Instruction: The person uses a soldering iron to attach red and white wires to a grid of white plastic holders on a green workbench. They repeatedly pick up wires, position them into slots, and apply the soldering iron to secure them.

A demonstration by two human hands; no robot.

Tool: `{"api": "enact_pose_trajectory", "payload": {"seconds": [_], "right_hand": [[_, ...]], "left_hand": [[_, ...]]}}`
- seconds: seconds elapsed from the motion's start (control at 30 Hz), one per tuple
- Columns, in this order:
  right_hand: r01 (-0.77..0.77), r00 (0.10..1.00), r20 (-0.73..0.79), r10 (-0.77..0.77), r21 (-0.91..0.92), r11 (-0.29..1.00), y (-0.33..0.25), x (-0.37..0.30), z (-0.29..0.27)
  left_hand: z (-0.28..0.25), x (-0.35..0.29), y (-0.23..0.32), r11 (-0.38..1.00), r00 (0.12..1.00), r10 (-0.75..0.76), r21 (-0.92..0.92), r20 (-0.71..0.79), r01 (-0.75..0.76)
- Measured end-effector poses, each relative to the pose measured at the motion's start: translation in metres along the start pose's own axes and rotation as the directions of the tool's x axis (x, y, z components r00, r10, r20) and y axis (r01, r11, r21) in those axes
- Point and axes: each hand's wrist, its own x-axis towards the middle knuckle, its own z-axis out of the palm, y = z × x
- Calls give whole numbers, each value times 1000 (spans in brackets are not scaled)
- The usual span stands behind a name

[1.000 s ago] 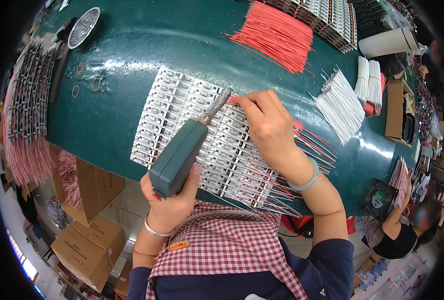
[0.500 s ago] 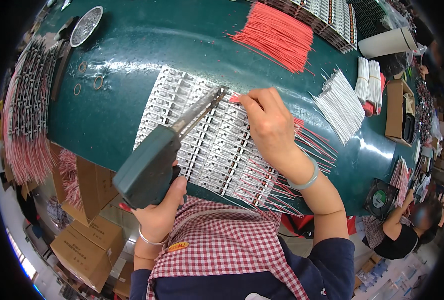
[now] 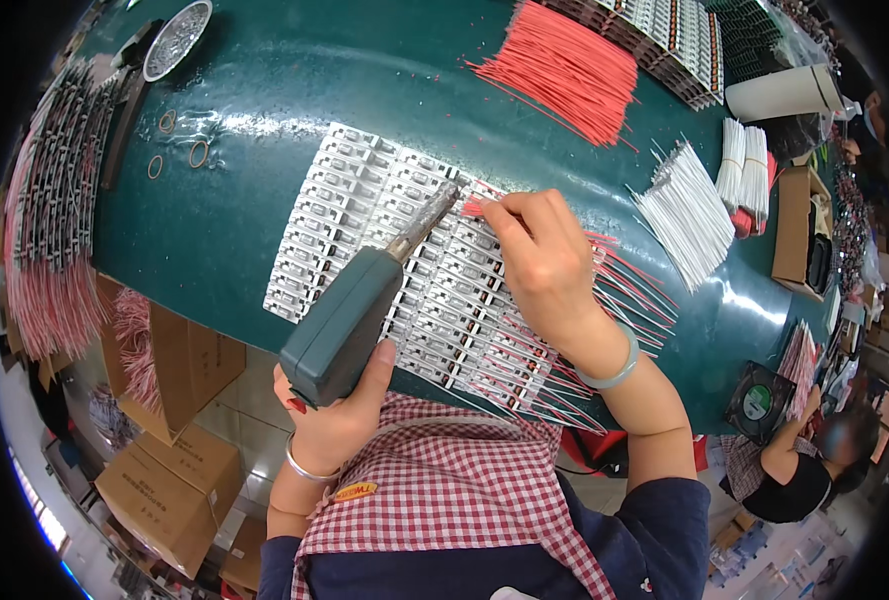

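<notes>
My left hand (image 3: 336,425) is wrapped round the handle of a dark green soldering gun (image 3: 346,318). Its metal tip points away from me and rests over the far part of a panel of small white and silver parts (image 3: 332,205) lying on the table. Just right of the tip, my right hand (image 3: 549,262) is closed, pinching a small bunch of short red wires (image 3: 473,207) between thumb and forefinger. Red and white wires (image 3: 632,285) stick out from the panel's right side, partly behind my right hand. Whether the tip touches a part is too small to tell.
Loose red wires (image 3: 569,70) lie in a pile at the back, with white wires (image 3: 686,215) to the right. Stacked panels (image 3: 679,45) stand behind. A foil bowl (image 3: 177,40) and wired panels (image 3: 54,170) sit left. A co-worker (image 3: 799,460) is at the far right.
The soldering gun and my left hand have shifted right, and the gun's tip sits slightly right and lower. My right hand has moved a little right and nearer with the red wires.
</notes>
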Motion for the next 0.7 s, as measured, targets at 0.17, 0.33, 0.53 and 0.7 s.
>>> {"api": "enact_pose_trajectory", "payload": {"seconds": [0.17, 0.33, 0.53, 0.7], "right_hand": [[4, 1000, 3, -4, -14, 1000, -2, 1, 0], [-6, 1000, 11, 6, -19, 1000, -1, 0, 2], [-27, 1000, -7, 27, -8, 1000, -5, 3, 1], [-35, 999, 4, 35, -13, 999, -6, 2, 1]], "left_hand": [[5, 1, -7, 934, 963, 268, 243, 3, -261], [4, 7, -5, 952, 963, 255, 154, 81, -265], [6, 8, -3, 941, 956, 281, 170, 88, -292], [7, 10, 2, 933, 953, 280, 200, 117, -299]]}}
